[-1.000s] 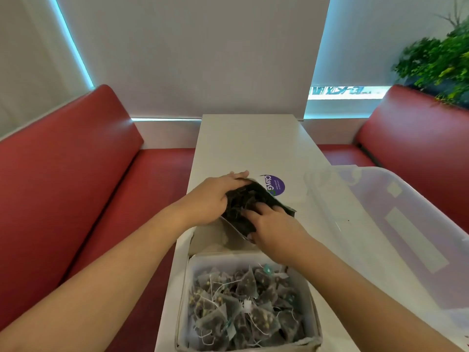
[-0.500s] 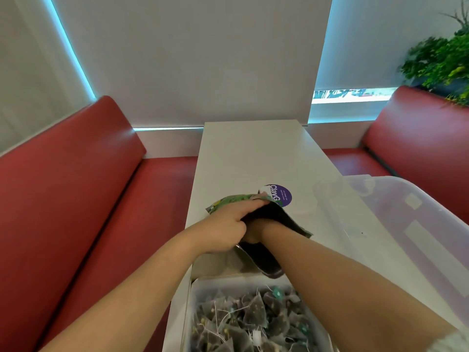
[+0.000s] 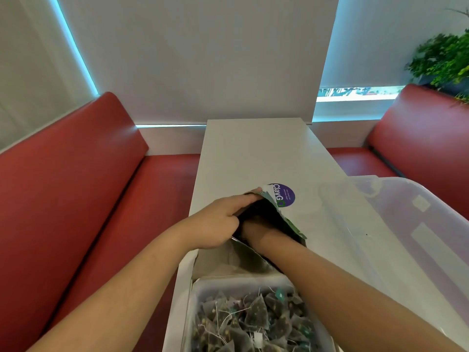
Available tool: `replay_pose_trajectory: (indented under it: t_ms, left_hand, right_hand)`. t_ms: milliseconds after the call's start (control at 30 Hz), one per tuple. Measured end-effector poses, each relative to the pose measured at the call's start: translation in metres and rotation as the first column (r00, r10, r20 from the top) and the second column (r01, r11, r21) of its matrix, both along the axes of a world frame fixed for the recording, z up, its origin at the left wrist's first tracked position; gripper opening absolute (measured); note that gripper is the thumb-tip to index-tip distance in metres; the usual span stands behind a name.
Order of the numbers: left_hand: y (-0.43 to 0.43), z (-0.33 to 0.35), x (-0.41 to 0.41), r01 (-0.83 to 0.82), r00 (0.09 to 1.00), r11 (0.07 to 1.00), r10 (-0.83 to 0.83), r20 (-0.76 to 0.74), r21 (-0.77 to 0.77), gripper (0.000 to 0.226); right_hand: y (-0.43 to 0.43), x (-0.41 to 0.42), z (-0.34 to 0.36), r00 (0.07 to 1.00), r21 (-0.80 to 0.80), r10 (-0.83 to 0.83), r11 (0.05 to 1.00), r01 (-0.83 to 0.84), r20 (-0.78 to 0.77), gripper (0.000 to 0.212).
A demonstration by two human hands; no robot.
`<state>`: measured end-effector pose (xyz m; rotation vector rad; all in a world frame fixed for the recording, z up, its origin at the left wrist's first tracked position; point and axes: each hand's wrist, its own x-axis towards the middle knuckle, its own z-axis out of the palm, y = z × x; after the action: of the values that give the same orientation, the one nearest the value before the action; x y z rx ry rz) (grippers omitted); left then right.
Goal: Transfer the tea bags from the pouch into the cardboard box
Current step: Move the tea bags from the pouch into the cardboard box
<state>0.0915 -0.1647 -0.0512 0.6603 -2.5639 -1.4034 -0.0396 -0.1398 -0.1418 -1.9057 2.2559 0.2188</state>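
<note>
A dark pouch (image 3: 284, 221) with a green printed outside lies open on the white table (image 3: 253, 153), just beyond the cardboard box (image 3: 241, 282). My left hand (image 3: 218, 222) grips the pouch's upper edge and holds its mouth open. My right hand (image 3: 253, 228) is pushed into the pouch up to the wrist, so its fingers are hidden. The white-lined box at the bottom of the view holds several pyramid tea bags (image 3: 253, 318) with strings and tags.
A clear plastic bin (image 3: 418, 224) stands on the right side of the table, close to my right forearm. A purple round sticker (image 3: 285, 195) lies behind the pouch. Red benches (image 3: 76, 186) flank the table; a plant (image 3: 444, 59) is at far right.
My right hand went from resting on the pouch's mouth to deep inside it. My left hand lifted the upper edge, opening the mouth wider.
</note>
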Motion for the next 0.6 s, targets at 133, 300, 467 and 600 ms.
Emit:
replay_pose_trajectory:
  t_ms: [133,300,467,600]
  left_hand:
    - [-0.001,0.001,0.005,-0.019,1.0,1.0,0.019,0.007,0.016,0.079]
    - [0.004,0.002,0.006,-0.026,0.999,0.999,0.025,0.035,0.021,0.074]
    - [0.013,0.003,0.005,-0.041,0.997,0.999,0.042,0.057,-0.016,0.074]
    - [0.022,0.002,0.003,-0.036,0.998,0.999,0.037,0.059,-0.021,0.072]
  right_hand:
    - [0.031,0.009,0.031,0.998,0.044,0.014,0.999,-0.011,-0.06,0.029]
    - [0.098,0.024,0.052,0.989,-0.394,0.029,0.919,0.032,0.147,0.022]
    - [0.128,0.021,0.051,0.965,-0.556,0.076,0.827,0.079,0.249,0.027]
    - [0.145,0.021,0.051,0.939,-0.618,0.097,0.774,0.137,0.329,0.028]
